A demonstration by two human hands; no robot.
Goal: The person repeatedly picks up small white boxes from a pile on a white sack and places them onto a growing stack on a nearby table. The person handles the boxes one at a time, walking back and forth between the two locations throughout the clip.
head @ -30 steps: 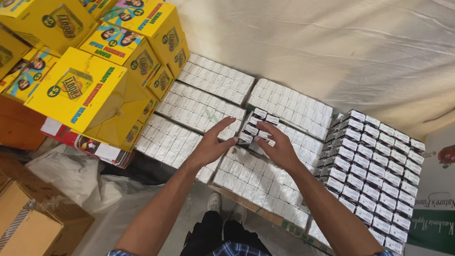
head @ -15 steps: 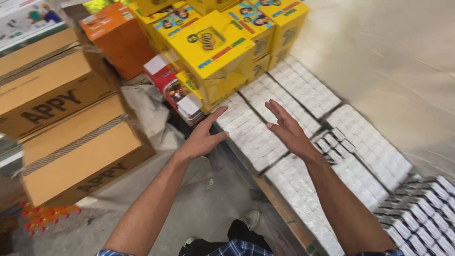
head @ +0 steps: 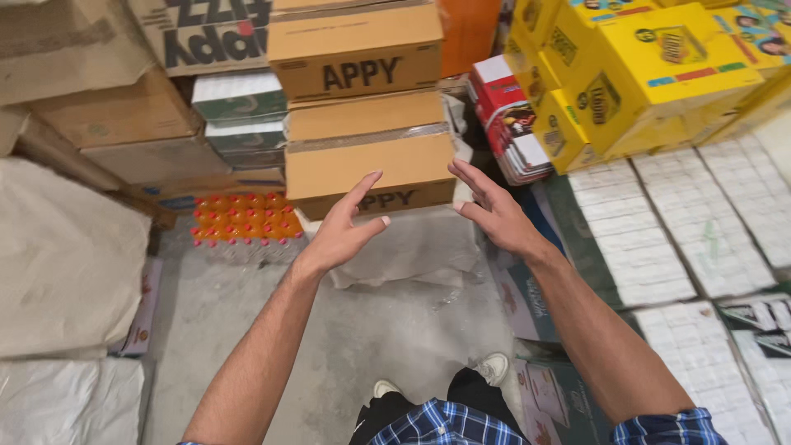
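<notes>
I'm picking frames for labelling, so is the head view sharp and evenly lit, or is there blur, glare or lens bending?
Head view: light is soft and even, with no hard shadows; both empty hands, left hand and right hand, look fairly crisp, fingertips slightly soft; mild sheen on the tape of the brown cartons; the yellow boxes at the edge lean, a sign of wide-angle distortion.

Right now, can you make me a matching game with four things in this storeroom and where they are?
Things:
1. brown carton stack
2. red-capped bottle pack
3. yellow boxes
4. white sack

Places:
A. far left, on the floor
B. upper right, above the white packs
C. straight ahead, behind both open hands
D. on the floor, left of the carton stack

Pairs: 1-C, 2-D, 3-B, 4-A
</notes>
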